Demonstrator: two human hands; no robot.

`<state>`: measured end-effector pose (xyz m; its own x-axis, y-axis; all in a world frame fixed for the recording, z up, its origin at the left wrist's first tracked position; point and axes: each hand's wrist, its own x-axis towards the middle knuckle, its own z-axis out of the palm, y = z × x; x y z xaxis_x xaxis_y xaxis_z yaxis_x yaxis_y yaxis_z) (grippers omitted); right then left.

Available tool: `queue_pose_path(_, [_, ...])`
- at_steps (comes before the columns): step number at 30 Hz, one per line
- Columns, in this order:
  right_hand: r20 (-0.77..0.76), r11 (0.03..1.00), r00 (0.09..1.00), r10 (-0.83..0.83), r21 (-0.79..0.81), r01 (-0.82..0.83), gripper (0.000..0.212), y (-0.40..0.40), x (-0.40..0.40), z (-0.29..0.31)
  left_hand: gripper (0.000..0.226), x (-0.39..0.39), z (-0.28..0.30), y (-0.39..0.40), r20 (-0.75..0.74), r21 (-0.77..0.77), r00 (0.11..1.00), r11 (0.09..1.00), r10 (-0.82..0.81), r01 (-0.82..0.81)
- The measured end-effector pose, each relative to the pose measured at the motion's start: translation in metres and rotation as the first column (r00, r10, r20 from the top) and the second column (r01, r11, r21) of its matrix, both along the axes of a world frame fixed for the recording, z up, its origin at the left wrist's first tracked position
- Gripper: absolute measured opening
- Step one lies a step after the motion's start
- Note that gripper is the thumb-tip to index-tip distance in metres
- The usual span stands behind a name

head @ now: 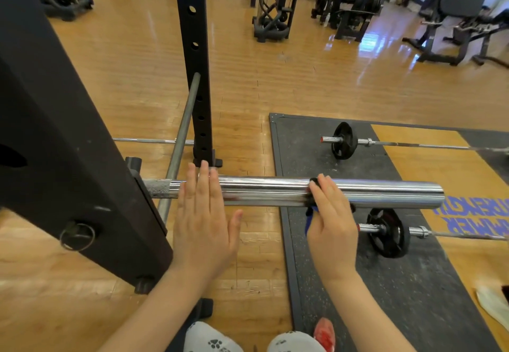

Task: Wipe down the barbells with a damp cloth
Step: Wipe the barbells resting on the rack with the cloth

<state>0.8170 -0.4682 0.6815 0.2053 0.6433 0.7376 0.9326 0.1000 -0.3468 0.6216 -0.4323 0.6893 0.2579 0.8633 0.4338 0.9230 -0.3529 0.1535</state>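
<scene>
A chrome barbell sleeve [275, 190] sticks out to the right from the black squat rack at about waist height. My left hand [203, 214] lies flat with straight fingers on the sleeve's inner end, near the rack. My right hand [330, 214] is curled over the middle of the sleeve and holds a dark blue cloth [309, 218] against the metal. Most of the cloth is hidden under the hand; a black bit shows at the fingertips and a blue fold hangs below the bar.
The black rack upright [63, 145] fills the left, with a second holed post [195, 62] behind. Two loaded barbells [344, 140] [388, 233] lie on the rubber mat [303, 145] to the right. Gym machines stand at the back on the wooden floor.
</scene>
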Motion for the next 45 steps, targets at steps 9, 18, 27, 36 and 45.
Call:
queue_pose_path(9, [0.179,0.973,0.957,0.23,-0.009,-0.232,0.029,0.002,-0.019,-0.018,0.074,0.006,0.013,0.027,0.014,0.009,1.0,1.0,0.01,-0.01])
queue_pose_path(18, [0.046,0.998,0.998,0.049,0.045,-0.051,0.035,0.008,-0.014,-0.006,0.074,-0.002,0.003,0.007,0.087,0.027,0.996,0.999,0.026,-0.029])
queue_pose_path(27, [0.136,0.989,0.98,0.148,0.001,-0.149,0.03,-0.003,-0.002,-0.012,0.075,0.003,0.004,0.018,0.084,0.049,0.996,0.998,0.022,-0.027])
queue_pose_path(36, [0.019,0.993,0.993,0.116,-0.023,-0.116,0.035,0.011,-0.039,0.0,0.078,0.005,0.022,0.031,0.086,-0.056,0.995,0.997,0.048,-0.043])
queue_pose_path(45, [0.082,0.997,0.994,0.079,-0.01,-0.078,0.034,-0.004,-0.005,-0.009,0.075,-0.006,0.003,0.007,0.019,0.001,1.0,1.0,-0.008,0.008])
